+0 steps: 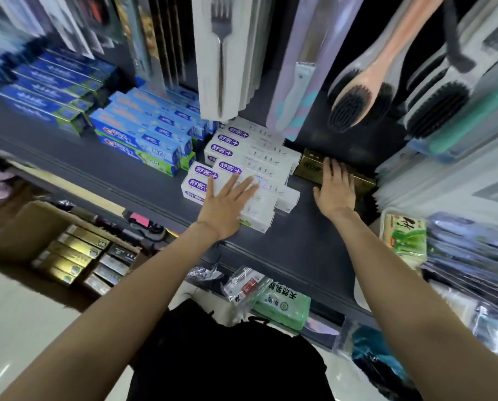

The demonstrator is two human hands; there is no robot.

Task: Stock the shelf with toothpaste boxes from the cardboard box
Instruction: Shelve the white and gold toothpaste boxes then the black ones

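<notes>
Your left hand (227,202) lies flat, fingers spread, on the stacked white-and-purple toothpaste boxes (253,166) on the dark grey shelf (297,244). Your right hand (336,186) rests on a gold toothpaste box (311,162) just beside them. The brown cardboard box (19,230) below left holds more gold boxes (74,250).
</notes>
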